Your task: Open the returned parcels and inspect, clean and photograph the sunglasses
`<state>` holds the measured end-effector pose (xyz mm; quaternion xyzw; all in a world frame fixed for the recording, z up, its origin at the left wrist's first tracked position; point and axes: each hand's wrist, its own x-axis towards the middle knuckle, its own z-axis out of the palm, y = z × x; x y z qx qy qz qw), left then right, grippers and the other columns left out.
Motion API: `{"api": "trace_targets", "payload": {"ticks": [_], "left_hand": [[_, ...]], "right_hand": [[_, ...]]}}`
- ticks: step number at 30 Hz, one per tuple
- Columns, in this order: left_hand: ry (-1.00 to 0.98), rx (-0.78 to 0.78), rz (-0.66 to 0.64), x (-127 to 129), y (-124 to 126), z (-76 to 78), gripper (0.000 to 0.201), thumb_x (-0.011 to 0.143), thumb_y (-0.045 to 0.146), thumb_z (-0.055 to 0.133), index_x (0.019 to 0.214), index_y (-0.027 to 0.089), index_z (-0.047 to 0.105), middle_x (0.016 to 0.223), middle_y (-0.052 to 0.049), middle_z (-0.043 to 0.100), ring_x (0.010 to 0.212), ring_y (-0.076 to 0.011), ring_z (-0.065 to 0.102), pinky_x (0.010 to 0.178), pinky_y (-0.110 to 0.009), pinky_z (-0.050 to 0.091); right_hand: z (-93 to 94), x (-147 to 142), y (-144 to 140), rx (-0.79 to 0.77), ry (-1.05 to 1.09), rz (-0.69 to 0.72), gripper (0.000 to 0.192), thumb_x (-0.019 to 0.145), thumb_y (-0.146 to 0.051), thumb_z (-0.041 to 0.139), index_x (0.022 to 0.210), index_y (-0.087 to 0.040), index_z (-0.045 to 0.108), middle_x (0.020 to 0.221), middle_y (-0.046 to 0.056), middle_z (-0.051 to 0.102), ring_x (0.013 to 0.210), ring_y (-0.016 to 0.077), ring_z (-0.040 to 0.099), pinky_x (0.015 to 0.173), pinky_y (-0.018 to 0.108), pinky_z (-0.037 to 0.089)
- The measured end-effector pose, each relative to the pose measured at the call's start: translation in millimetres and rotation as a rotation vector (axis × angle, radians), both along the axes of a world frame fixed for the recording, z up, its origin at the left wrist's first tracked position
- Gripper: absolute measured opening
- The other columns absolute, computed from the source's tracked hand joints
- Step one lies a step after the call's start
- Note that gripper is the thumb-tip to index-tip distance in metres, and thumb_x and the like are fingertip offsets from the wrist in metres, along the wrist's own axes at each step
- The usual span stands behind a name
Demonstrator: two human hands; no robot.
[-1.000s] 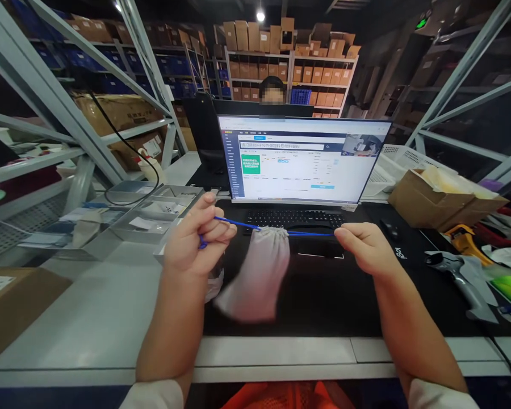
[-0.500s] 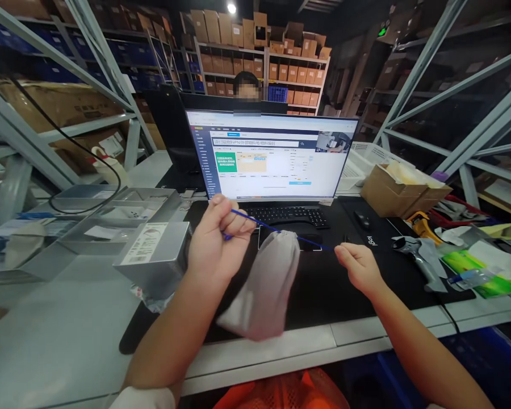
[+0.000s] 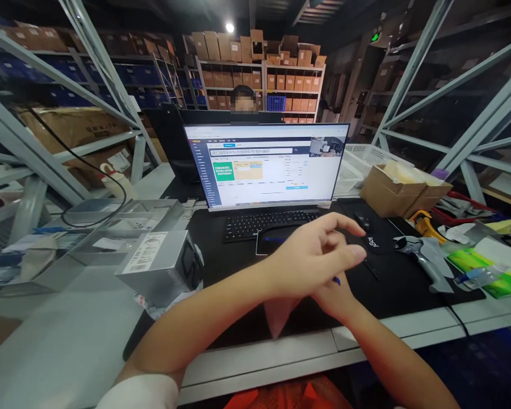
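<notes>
My left hand (image 3: 313, 258) reaches across in front of my right hand (image 3: 334, 298), its thumb and index finger apart and its other fingers curled. Below the hands hangs a pale grey drawstring bag (image 3: 276, 319); only its lower corner shows, the rest being covered by my left hand and forearm. A bit of blue cord (image 3: 336, 280) pokes out beside my right hand. That hand's fingers are mostly hidden behind the left one, closed at the bag's top as far as I can see.
A monitor (image 3: 268, 165) and keyboard (image 3: 247, 224) stand ahead; a person sits beyond. At left are a grey bin (image 3: 157, 267) and clear trays (image 3: 111, 244). At right lie a mouse (image 3: 361, 221), a barcode scanner (image 3: 423, 264), a green packet (image 3: 485, 272) and a cardboard box (image 3: 392, 190).
My left hand has let go of the blue cord and swung right, over my right hand. My right hand has come inward and lower. The bag is now mostly hidden.
</notes>
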<state>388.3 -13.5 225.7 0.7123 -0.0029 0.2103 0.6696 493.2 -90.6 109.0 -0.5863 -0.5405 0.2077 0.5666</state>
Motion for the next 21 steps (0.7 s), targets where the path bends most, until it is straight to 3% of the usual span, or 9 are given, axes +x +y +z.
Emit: {"api": "trace_targets", "payload": {"ticks": [3, 5, 7, 9, 12, 14, 16, 19, 21], "left_hand": [[-0.040, 0.475, 0.430, -1, 38, -26.1, 0.029, 0.095, 0.037, 0.057, 0.119, 0.021, 0.060, 0.095, -0.005, 0.067, 0.082, -0.0168, 0.064, 0.081, -0.032, 0.052], [0.034, 0.732, 0.656, -3, 71, -51.0, 0.032, 0.097, 0.039, 0.051, 0.120, 0.019, 0.062, 0.119, -0.011, 0.064, 0.106, -0.0228, 0.063, 0.099, -0.040, 0.049], [0.249, 0.927, 0.677, -6, 101, -77.5, 0.032, 0.096, 0.042, 0.051, 0.107, 0.019, 0.069, 0.128, -0.013, 0.062, 0.128, -0.0302, 0.053, 0.112, -0.048, 0.040], [0.486, 1.039, 0.597, -8, 124, -100.5, 0.041, 0.090, 0.052, 0.056, 0.104, 0.017, 0.072, 0.138, -0.016, 0.058, 0.136, -0.0359, 0.047, 0.115, -0.055, 0.036], [0.619, 1.060, 0.508, -6, 139, -121.3, 0.054, 0.084, 0.062, 0.061, 0.105, 0.014, 0.072, 0.145, -0.019, 0.053, 0.140, -0.0390, 0.042, 0.116, -0.056, 0.034], [0.560, 0.994, 0.472, -1, 140, -123.8, 0.049, 0.080, 0.059, 0.066, 0.098, 0.013, 0.072, 0.145, -0.020, 0.052, 0.140, -0.0386, 0.043, 0.118, -0.052, 0.034], [0.422, 0.867, 0.452, 3, 138, -116.2, 0.035, 0.077, 0.048, 0.071, 0.089, 0.015, 0.071, 0.144, -0.017, 0.054, 0.136, -0.0353, 0.048, 0.117, -0.047, 0.038], [0.180, 0.688, 0.531, -2, 127, -87.0, 0.021, 0.077, 0.037, 0.071, 0.084, 0.018, 0.065, 0.139, -0.013, 0.057, 0.129, -0.0304, 0.055, 0.113, -0.043, 0.042], [0.074, 0.681, 0.600, -16, 115, -63.5, 0.020, 0.079, 0.035, 0.071, 0.088, 0.019, 0.063, 0.140, -0.012, 0.057, 0.132, -0.0302, 0.053, 0.114, -0.044, 0.040]], "right_hand": [[-25.0, 24, -15, -0.011, 0.136, -0.183, 0.017, 0.078, -0.026, 0.072, 0.091, -0.018, 0.063, 0.076, 0.000, 0.067, 0.069, 0.0166, 0.060, 0.064, 0.028, 0.049], [-40.8, 46, -29, 0.030, 0.294, -0.307, 0.030, 0.073, -0.028, 0.079, 0.097, -0.020, 0.063, 0.085, 0.001, 0.071, 0.078, 0.0185, 0.065, 0.072, 0.029, 0.053], [-54.2, 69, -41, 0.097, 0.445, -0.432, 0.051, 0.067, -0.031, 0.085, 0.112, -0.022, 0.062, 0.097, 0.004, 0.073, 0.087, 0.0204, 0.068, 0.078, 0.031, 0.055], [-64.9, 92, -50, 0.148, 0.560, -0.548, 0.067, 0.063, -0.033, 0.089, 0.123, -0.023, 0.060, 0.103, 0.005, 0.072, 0.090, 0.0205, 0.068, 0.077, 0.031, 0.056], [-76.0, 119, -55, 0.204, 0.712, -0.621, 0.065, 0.060, -0.034, 0.090, 0.119, -0.023, 0.063, 0.102, 0.003, 0.070, 0.083, 0.0173, 0.067, 0.070, 0.028, 0.056], [-81.0, 129, -56, 0.235, 0.797, -0.634, 0.059, 0.058, -0.032, 0.091, 0.110, -0.023, 0.064, 0.094, 0.000, 0.068, 0.072, 0.0127, 0.064, 0.061, 0.023, 0.054], [-85.1, 134, -56, 0.240, 0.848, -0.631, 0.057, 0.057, -0.031, 0.092, 0.104, -0.024, 0.061, 0.085, -0.004, 0.066, 0.062, 0.0095, 0.060, 0.053, 0.020, 0.050], [-90.2, 135, -57, 0.214, 0.893, -0.597, 0.054, 0.058, -0.035, 0.092, 0.099, -0.024, 0.058, 0.074, -0.008, 0.061, 0.054, 0.0090, 0.056, 0.046, 0.019, 0.048], [-92.5, 136, -58, 0.210, 0.919, -0.571, 0.048, 0.062, -0.037, 0.091, 0.094, -0.023, 0.058, 0.073, -0.007, 0.062, 0.055, 0.0099, 0.058, 0.048, 0.020, 0.050]]}}
